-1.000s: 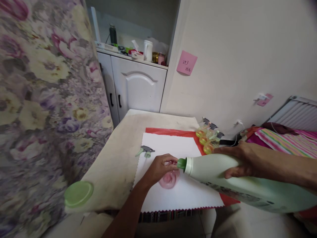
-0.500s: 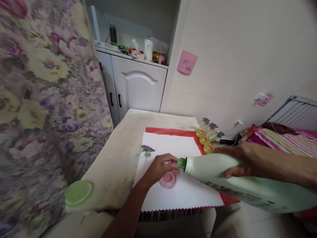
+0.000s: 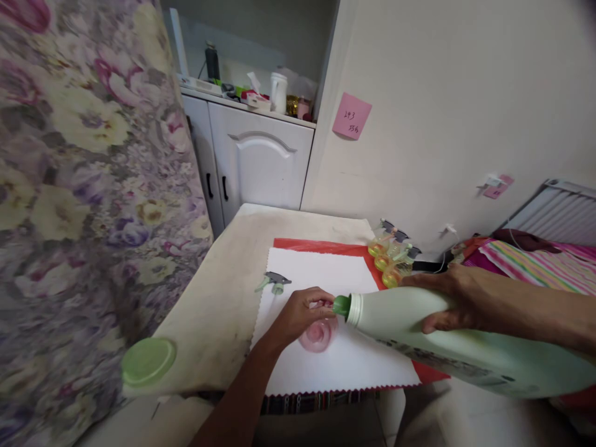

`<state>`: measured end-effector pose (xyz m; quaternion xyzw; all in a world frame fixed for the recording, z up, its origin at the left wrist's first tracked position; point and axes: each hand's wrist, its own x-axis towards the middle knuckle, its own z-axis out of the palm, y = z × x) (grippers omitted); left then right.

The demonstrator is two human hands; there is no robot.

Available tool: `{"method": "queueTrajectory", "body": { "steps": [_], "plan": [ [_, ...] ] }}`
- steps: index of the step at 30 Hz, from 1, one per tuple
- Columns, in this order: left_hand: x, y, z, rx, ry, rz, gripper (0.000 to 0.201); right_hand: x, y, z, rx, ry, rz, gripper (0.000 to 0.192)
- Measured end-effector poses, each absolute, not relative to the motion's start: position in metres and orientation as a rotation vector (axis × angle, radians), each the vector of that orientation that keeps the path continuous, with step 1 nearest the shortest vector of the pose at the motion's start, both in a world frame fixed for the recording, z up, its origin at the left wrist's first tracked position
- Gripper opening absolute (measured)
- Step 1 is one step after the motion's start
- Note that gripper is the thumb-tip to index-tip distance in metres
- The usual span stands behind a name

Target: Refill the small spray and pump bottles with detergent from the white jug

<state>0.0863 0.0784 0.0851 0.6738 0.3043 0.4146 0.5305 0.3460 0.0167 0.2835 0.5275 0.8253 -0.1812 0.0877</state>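
Left hand (image 3: 302,312): gripping the small pink bottle (image 3: 318,335), which is standing on the white sheet (image 3: 326,366).
Right hand (image 3: 447,301): grasping the tilted green jug (image 3: 442,341), spout (image 3: 341,305) over the bottle.
Table (image 3: 218,298): carrying a loose sprayer head (image 3: 274,284).

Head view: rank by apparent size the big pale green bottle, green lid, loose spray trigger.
1. Big pale green bottle, largest, though nearest the camera.
2. Green lid.
3. Loose spray trigger, smallest, but farther back, so less sure.
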Motion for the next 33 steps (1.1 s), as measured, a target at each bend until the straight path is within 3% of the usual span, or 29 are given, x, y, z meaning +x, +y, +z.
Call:
{"method": "queueTrajectory", "body": {
  "steps": [33],
  "plan": [
    [0.0867, 0.0797, 0.0838, 1.615, 0.694, 0.999, 0.015, 0.3474, 0.0195, 0.2823, 1.567, 2.45, -0.523, 0.04]
  ]
}}
